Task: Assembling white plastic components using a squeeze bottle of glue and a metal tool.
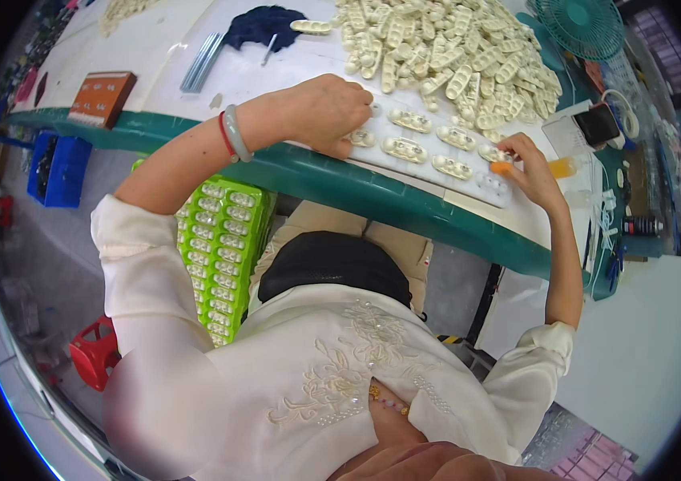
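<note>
A long white tray (pixel 469 191) lies along the table's near edge, with cream oblong plastic pieces seated in two rows. My left hand (pixel 328 112) is closed over its left end, beside a cream piece (pixel 361 138); whatever its fingers hold is hidden. At the right end, my right hand (pixel 534 172) has thumb and forefinger closed about another cream piece (pixel 490 152) in the tray. Something orange (pixel 501 167) covers or touches that thumb's tip. Just right of the hand sits a yellow-orange object (pixel 562 167), partly hidden.
Behind the tray rises a big heap of cream pieces (pixel 453 56). Dark blue cloth (pixel 264 26), silvery rods (pixel 203 62) and a brown box (pixel 102 99) lie further left. A green fan (pixel 579 24) stands far right. Below the table, a lime-green crate (pixel 256 216) holds rows of pieces.
</note>
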Demonstrator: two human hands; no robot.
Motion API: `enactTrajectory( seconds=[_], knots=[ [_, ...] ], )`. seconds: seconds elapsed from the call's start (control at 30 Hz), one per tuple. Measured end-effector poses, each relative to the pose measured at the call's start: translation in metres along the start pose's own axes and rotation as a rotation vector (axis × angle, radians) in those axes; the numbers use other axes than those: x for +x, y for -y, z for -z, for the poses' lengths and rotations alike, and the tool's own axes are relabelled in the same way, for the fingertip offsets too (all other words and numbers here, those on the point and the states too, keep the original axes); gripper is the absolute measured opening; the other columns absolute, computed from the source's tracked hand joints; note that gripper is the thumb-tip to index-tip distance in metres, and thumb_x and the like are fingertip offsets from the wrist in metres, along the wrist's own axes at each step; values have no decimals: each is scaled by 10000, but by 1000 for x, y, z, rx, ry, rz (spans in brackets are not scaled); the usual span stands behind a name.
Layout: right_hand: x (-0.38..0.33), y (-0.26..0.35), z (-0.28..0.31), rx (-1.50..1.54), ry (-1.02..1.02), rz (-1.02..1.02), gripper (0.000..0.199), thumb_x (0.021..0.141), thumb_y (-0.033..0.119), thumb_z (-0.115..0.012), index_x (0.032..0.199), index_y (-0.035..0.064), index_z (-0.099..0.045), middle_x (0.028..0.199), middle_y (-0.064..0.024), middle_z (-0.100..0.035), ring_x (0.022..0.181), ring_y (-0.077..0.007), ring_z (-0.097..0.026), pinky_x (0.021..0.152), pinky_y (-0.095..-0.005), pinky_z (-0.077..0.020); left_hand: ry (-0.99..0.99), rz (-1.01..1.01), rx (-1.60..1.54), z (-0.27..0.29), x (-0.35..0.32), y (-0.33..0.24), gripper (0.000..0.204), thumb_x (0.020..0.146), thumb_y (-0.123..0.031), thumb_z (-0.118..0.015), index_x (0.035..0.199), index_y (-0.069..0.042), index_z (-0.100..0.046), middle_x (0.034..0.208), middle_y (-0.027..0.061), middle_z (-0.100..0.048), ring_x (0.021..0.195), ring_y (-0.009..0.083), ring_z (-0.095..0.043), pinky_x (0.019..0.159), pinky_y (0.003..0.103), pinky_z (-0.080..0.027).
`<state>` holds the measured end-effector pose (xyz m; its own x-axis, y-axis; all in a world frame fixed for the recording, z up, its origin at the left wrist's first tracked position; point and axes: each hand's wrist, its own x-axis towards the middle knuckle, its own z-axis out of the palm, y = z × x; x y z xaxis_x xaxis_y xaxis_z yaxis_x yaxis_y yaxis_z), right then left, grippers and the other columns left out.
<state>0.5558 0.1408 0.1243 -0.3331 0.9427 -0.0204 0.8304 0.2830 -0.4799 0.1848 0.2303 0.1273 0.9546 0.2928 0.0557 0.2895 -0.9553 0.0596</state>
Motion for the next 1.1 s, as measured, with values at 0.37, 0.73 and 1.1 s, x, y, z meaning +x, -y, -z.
enactTrajectory(
  seconds=[0.37,0.73,1.1],
  knots=[
    [-38,110,-56,427,-457,139,410,864,127,-563,1230,-26,-461,1020,-113,-550,882,-183,-546,742,-301,-475,-1114,413,-701,-8,-102,-70,252,633,-161,-706,847,-70,-609,729,53,-608,602,172,-612,539,280,-482],
    [149,383,-374,306,495,658,333,719,204,-740,839,-62,-581,830,-172,-591,665,-273,-547,617,-334,-449,-1695,1881,-997,-167,-342,-274,357,793,-100,-637,1106,40,-539,803,101,-658,693,132,-638,597,235,-500],
    [166,461,-475,-28,464,671,482,734,312,-730,934,-65,-505,822,-252,-596,740,-388,-616,643,-435,-500,-1364,2412,-326,-176,-413,-275,306,764,-122,-660,1017,37,-596,833,93,-631,629,123,-613,543,266,-482]
  ],
)
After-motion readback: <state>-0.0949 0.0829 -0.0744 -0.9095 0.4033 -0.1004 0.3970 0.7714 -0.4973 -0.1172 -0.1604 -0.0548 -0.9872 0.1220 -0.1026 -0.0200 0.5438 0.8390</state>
